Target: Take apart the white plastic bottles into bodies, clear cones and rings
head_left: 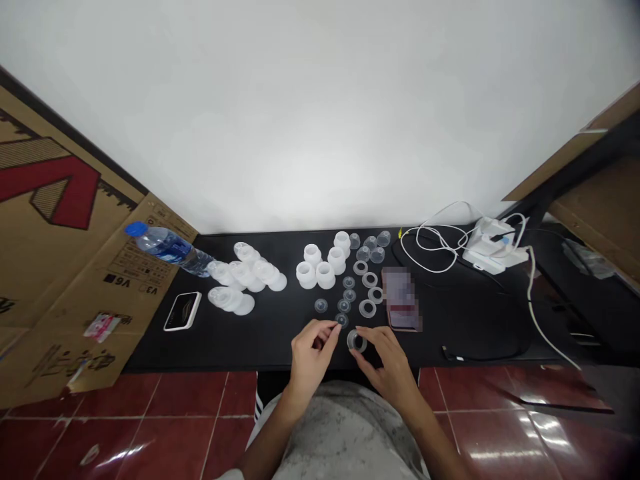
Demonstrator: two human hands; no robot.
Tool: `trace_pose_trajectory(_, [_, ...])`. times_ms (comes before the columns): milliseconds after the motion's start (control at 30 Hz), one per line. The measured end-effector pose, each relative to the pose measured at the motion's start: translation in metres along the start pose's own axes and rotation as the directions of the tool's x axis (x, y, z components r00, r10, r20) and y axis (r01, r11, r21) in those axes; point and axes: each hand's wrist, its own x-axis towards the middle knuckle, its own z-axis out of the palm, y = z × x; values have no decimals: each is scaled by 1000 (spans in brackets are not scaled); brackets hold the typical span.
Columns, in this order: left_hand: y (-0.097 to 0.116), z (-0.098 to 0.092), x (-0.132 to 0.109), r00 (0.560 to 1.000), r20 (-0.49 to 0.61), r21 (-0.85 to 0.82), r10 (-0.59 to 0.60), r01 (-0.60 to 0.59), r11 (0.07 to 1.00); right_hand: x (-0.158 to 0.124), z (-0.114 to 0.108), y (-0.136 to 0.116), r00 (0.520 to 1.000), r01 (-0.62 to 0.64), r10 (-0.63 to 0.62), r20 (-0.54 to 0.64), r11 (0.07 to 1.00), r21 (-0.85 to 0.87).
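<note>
My left hand (313, 353) sits at the front edge of the black table (270, 347), its thumb and forefinger pinched against a small clear plastic disc (341, 321). Whether they grip it, I cannot tell. My right hand (386, 363) reaches in from the right, fingertips on a clear plastic ring (357, 341) that stands tilted just above the table. Further clear discs (344, 305) and flat translucent rings (367, 309) lie in a loose cluster ahead of my hands. Behind them stand white frosted plastic cups (313, 254) and clear domed caps (377, 255).
More white frosted parts (245, 273) lie to the left, beside a lying water bottle (167, 245) and a dark phone (183, 311). A blurred object (401, 300) lies to the right. White cables run from a white charger (493, 247). Flattened cardboard (75, 233) covers the left side.
</note>
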Motion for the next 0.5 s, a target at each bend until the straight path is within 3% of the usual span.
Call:
trace_pose_trajectory(67, [-4, 0, 5, 994, -36, 213, 105, -95, 972, -1, 4, 7, 1000, -5, 5, 3, 997, -72])
trace_pose_trajectory(133, [-8, 4, 9, 990, 28, 329, 141, -142, 934, 0, 8, 14, 1000, 14, -11, 22, 991, -131])
trace_pose_trajectory(267, [-10, 8, 13, 977, 100, 385, 188, -212, 898, 5, 15, 23, 997, 63, -54, 54, 983, -175])
trace_pose_trajectory(500, [10, -20, 28, 960, 6, 471, 281, -251, 846, 5, 23, 27, 996, 82, -76, 37, 972, -219])
